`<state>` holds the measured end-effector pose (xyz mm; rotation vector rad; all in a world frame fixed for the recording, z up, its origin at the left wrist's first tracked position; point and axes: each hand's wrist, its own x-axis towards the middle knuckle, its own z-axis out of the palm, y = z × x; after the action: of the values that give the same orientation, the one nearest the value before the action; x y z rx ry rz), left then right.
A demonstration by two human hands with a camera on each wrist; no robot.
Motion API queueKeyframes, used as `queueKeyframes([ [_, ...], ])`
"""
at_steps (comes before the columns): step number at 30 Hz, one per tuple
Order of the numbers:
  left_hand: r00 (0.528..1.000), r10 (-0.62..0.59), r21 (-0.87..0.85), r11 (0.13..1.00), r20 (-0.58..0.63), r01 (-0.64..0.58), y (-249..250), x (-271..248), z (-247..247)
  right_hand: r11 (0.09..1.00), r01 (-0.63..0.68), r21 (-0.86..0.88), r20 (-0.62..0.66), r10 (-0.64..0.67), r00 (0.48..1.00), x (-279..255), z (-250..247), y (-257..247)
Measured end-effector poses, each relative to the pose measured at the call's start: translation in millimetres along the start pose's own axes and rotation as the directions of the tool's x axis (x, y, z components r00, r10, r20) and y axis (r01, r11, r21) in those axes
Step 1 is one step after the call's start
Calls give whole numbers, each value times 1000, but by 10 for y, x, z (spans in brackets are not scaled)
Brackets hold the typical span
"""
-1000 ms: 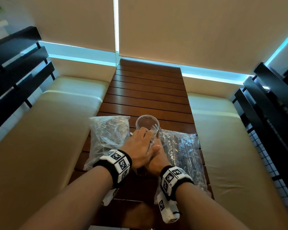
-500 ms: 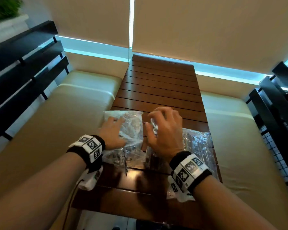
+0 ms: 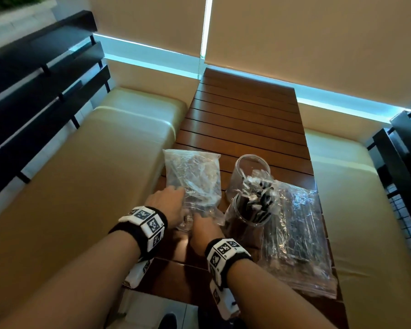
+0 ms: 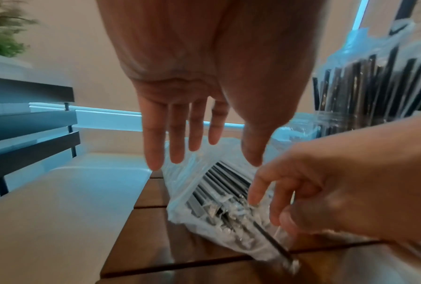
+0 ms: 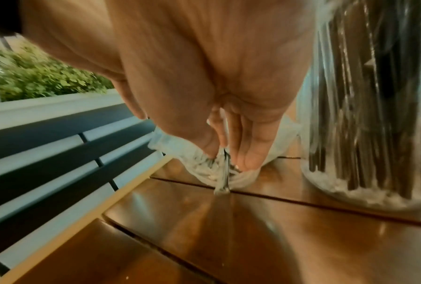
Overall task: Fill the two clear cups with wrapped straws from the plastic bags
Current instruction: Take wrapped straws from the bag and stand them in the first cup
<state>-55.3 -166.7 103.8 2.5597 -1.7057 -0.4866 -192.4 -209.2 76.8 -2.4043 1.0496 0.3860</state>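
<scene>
Under the left hand (image 3: 167,205), whose fingers are spread straight, lies the left plastic bag (image 3: 195,179) of wrapped straws on the slatted wooden table (image 3: 242,119). Beside it the right hand (image 3: 205,230) pinches straws (image 5: 225,173) at the bag's mouth. Right of that hand stands a straw-filled clear cup (image 3: 247,218); beyond it, an empty clear cup (image 3: 249,169) and a second bag (image 3: 297,236).

On the bench (image 3: 242,119), two cups (image 3: 247,217) stand between the left bag (image 3: 195,179) and right bag (image 3: 297,236).
</scene>
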Motion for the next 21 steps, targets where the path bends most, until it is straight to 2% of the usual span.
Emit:
queueKeyframes([
  [2, 999, -15, 74, 997, 34, 12, 43, -65, 66, 997, -68, 42, -41, 70, 997, 98, 125, 11],
  [4, 993, -94, 79, 993, 65, 88, 28, -75, 190, 990, -116, 78, -65, 121, 990, 168, 215, 32],
  [7, 974, -228, -96, 969, 2, 227, -86, 9, 336, 975, -178, 131, -71, 188, 980, 264, 322, 62],
  [10, 981, -191, -316, 929, 40, 194, -160, 73, 338, 964, -210, 161, -108, 229, 967, 325, 383, 76],
  [12, 989, -142, -395, 907, 32, 143, -177, 100, 278, 972, -173, 159, -161, 199, 967, 341, 365, 46],
  [14, 992, -122, -405, 908, -11, 107, -174, 116, 187, 985, -89, 148, -258, 126, 958, 341, 289, -16],
  [18, 993, -95, -408, 911, -72, 58, -175, 89, 33, 990, 82, 112, -405, -30, 914, 433, 19, -169],
  [20, 992, -90, -406, 913, -93, 45, -157, 66, -2, 995, 70, 66, -483, -29, 875, 515, -61, -198],
  [21, 990, -94, -411, 910, -101, 44, -140, 62, -14, 1000, 31, 1, -489, -26, 872, 539, -78, -215],
])
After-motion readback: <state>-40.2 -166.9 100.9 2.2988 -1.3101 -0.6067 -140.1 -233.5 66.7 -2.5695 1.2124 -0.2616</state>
